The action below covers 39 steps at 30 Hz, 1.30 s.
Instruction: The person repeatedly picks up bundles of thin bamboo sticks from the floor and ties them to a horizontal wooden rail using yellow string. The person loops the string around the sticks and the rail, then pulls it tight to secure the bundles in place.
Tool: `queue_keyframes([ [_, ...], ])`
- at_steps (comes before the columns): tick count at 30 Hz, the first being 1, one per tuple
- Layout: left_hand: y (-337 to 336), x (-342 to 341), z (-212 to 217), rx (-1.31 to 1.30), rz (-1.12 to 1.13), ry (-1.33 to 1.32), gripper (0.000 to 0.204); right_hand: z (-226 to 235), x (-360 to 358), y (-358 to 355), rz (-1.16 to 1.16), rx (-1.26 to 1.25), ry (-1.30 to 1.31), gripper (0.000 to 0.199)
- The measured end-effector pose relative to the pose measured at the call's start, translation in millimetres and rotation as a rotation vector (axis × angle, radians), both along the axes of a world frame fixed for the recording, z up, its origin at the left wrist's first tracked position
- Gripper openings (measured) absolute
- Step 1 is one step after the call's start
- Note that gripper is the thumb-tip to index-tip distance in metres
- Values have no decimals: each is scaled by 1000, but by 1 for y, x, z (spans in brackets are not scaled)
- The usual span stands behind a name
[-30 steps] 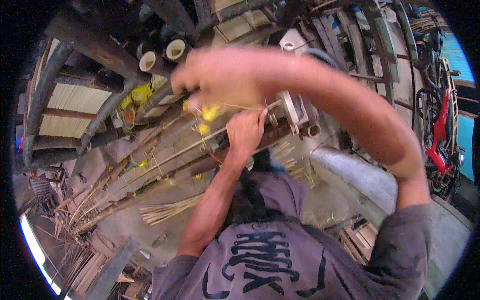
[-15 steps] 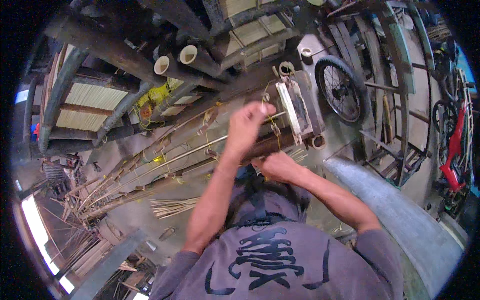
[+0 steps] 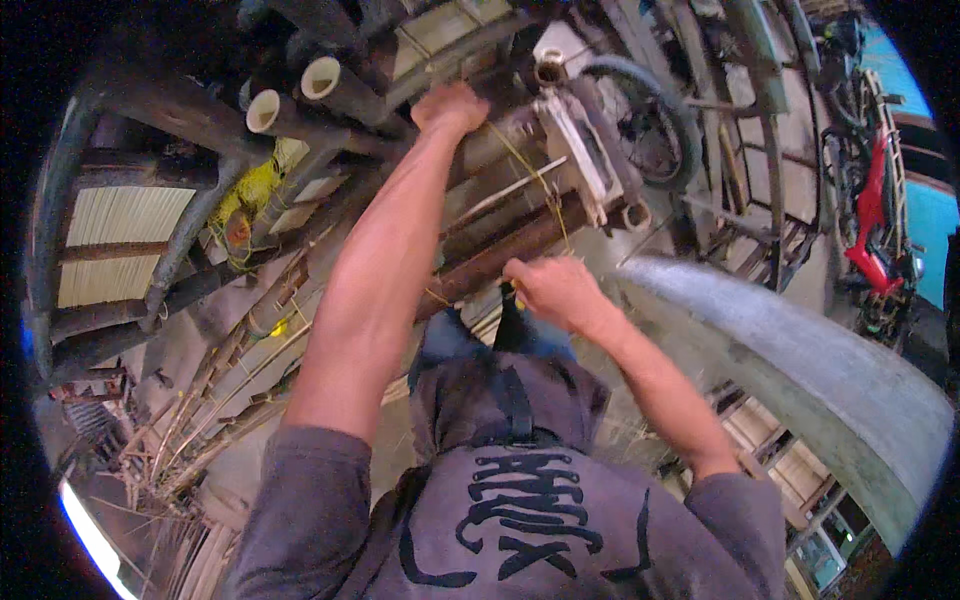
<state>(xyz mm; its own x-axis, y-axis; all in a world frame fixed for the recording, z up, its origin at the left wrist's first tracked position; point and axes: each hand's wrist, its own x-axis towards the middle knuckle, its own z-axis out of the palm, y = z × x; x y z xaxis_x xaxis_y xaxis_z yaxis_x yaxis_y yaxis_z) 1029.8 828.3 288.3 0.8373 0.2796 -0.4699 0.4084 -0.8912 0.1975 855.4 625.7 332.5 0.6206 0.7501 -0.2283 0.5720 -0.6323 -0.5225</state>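
My left hand (image 3: 452,107) is raised in a fist at the top of the view, closed on a thin yellowish strip (image 3: 530,170) that runs down to my right hand (image 3: 553,290). My right hand pinches the lower end of that strip just below a bundle of brown bamboo poles (image 3: 500,240). A pale metal machine head (image 3: 580,150) sits against the poles, right of my left hand. My grey shirt fills the lower middle.
Cut bamboo tubes (image 3: 300,95) with pale ends lie upper left. A spoked wheel (image 3: 650,120) stands behind the machine. A grey concrete ledge (image 3: 800,350) curves on the right, with a red motorbike (image 3: 875,220) beyond it. Thin bamboo slivers (image 3: 200,430) litter the floor lower left.
My left hand has risen up and away along the poles, drawing the strip taut. My right hand has stayed low beneath the bundle. The view has tilted so the machine sits higher.
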Motion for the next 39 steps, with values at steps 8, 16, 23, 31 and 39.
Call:
queue_keyframes([
  [8,25,53,-57,-464,-195,422,36,-6,-5,5,-104,103,40,15],
  [16,28,36,-66,-721,80,466,47,13,8,-19,-48,737,-85,16],
  [23,63,36,-99,-785,320,446,41,-20,132,-123,-1020,758,126,21],
  [31,68,9,-84,-773,454,370,36,-171,186,-108,-811,701,485,25],
  [39,61,17,-69,-745,521,368,31,-188,197,-76,-602,1063,923,27],
])
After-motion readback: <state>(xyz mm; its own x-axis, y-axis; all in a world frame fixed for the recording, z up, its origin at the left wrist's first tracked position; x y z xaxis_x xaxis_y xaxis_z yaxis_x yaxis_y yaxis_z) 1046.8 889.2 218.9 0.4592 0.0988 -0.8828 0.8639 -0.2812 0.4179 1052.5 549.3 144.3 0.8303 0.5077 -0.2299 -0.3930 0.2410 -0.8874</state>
